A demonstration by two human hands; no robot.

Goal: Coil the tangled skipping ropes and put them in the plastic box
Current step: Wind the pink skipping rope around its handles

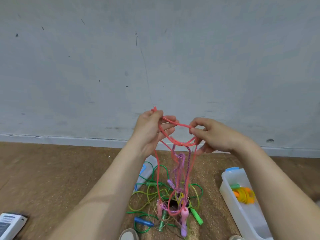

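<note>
I hold a pink skipping rope up in front of the wall. My left hand grips its loops between thumb and fingers; my right hand pinches the strand at the fingertips. A purple braided rope is tangled in the pink one and hangs down with it. On the floor below lies a tangle of green and yellow ropes with blue, green and pink handles. The clear plastic box stands at the right, holding a coiled orange and yellow rope.
The box's lid with a blue clip lies on the floor behind the tangle. A white device sits at the bottom left. My shoe tips show at the bottom edge. The grey wall rises close ahead.
</note>
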